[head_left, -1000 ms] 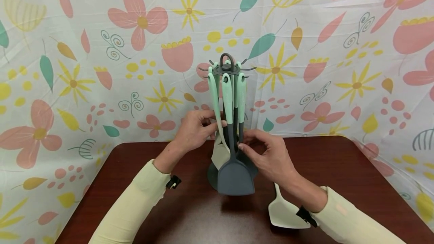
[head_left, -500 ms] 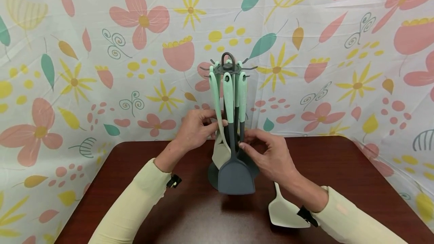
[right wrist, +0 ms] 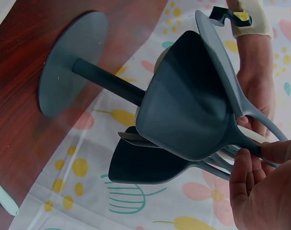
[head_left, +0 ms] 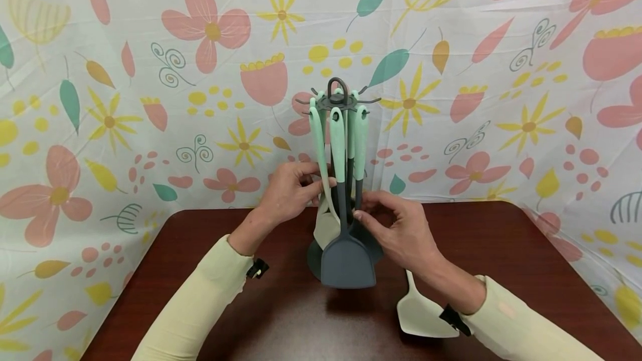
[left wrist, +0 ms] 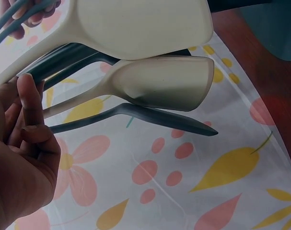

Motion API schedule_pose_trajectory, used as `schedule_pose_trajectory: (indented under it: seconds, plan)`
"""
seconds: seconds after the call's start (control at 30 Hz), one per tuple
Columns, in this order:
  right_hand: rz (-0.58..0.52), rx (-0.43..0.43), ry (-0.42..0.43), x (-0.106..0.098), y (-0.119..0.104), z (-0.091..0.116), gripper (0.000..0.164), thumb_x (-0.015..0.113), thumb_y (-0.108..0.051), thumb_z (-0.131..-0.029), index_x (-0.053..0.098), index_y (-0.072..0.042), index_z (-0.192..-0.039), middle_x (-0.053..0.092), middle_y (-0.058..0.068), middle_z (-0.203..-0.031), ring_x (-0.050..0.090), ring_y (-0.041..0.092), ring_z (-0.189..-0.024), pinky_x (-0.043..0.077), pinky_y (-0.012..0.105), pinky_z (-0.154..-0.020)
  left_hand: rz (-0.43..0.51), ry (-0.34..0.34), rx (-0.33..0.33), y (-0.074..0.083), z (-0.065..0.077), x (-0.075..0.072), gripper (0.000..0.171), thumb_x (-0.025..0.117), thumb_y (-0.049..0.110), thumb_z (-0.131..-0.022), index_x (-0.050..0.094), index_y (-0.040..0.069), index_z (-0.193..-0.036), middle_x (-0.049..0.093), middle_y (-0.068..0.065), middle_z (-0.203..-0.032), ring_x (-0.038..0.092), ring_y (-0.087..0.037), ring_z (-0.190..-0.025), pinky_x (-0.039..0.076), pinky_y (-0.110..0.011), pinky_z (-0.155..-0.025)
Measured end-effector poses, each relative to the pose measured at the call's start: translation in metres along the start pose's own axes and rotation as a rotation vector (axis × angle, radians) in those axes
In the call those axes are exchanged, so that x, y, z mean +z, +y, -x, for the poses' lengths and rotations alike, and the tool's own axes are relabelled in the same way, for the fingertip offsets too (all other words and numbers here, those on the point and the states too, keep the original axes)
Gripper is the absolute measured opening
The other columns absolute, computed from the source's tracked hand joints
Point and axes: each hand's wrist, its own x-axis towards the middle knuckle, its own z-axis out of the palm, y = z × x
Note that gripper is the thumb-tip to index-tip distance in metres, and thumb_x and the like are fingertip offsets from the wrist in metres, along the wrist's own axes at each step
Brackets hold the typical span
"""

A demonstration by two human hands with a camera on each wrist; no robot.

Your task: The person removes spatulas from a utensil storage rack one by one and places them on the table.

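Note:
A dark rotating utensil stand (head_left: 334,103) stands upright on the table, hung with mint-handled utensils. Among the handles at left, my left hand (head_left: 286,191) reaches behind the front beige turner (head_left: 327,230) and grips the stand's post, the contact partly hidden. In the left wrist view a beige turner (left wrist: 145,28) and a smaller beige utensil (left wrist: 162,84) hang beside that hand (left wrist: 20,158). My right hand (head_left: 401,230) pinches the neck of a scooped dark grey turner (right wrist: 186,100) between thumb and fingers. A flat dark grey turner (head_left: 348,263) hangs in front, covering part of it.
Another beige turner (head_left: 426,316) lies on the brown table (head_left: 281,316) at right, under my right forearm. Behind the table hangs a flower-patterned cloth (head_left: 210,99). The stand's round base (right wrist: 71,67) rests on the table.
The top of the right-hand mint handle has shifted slightly right and up at its hook. The front dark turner has swung slightly left. Both hands keep nearly the same places.

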Motion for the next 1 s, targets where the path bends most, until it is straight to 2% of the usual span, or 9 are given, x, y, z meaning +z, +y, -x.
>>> schedule_pose_trajectory:
  seconds: [0.17,0.37,0.57,0.67,1.0]
  plan:
    - [0.008,-0.016,0.003,-0.0006,-0.0003,-0.0012,0.024,0.083,-0.006,-0.093,0.077,-0.019,-0.113,0.076,-0.006,-0.094,0.073,0.012,-0.077,0.059,0.021,-0.068,0.01,0.003,-0.001,-0.0006,-0.0006,0.0,0.011,0.079,0.02,-0.099,0.084,0.016,-0.108,0.069,0.003,-0.064,0.066,-0.016,-0.057,0.055,-0.034,-0.054]
    - [0.059,-0.017,0.002,-0.002,-0.0015,-0.0016,0.025,0.084,-0.009,-0.093,0.076,-0.024,-0.112,0.073,-0.011,-0.092,0.066,0.009,-0.071,0.052,0.021,-0.059,0.013,-0.001,-0.01,-0.0009,-0.0001,-0.0003,0.011,0.079,0.021,-0.099,0.084,0.016,-0.107,0.069,0.003,-0.064,0.066,-0.016,-0.057,0.055,-0.034,-0.054]
    - [0.093,-0.028,0.017,-0.0022,-0.001,-0.0009,0.026,0.084,-0.008,-0.092,0.076,-0.025,-0.11,0.073,-0.012,-0.091,0.061,0.009,-0.07,0.047,0.027,-0.056,0.021,-0.004,-0.004,-0.0012,0.0009,0.0003,0.008,0.078,0.015,-0.099,0.084,0.015,-0.105,0.068,0.004,-0.062,0.066,-0.016,-0.056,0.056,-0.035,-0.055]
    - [0.1,-0.031,0.019,-0.0028,-0.0017,-0.0006,0.026,0.084,-0.008,-0.092,0.076,-0.025,-0.11,0.072,-0.012,-0.091,0.06,0.008,-0.07,0.046,0.027,-0.056,0.018,-0.003,-0.005,-0.0012,0.0009,0.0005,0.008,0.079,0.017,-0.099,0.084,0.016,-0.106,0.068,0.005,-0.062,0.066,-0.016,-0.057,0.056,-0.036,-0.054]
    - [0.1,-0.048,0.031,-0.0048,-0.0008,0.0007,0.027,0.085,-0.006,-0.091,0.076,-0.022,-0.112,0.073,-0.012,-0.091,0.06,0.007,-0.069,0.044,0.025,-0.058,0.029,-0.001,-0.009,-0.0017,-0.0003,0.0013,0.014,0.079,0.023,-0.099,0.084,0.014,-0.109,0.072,-0.015,-0.07,0.066,-0.017,-0.059,0.058,-0.034,-0.057]
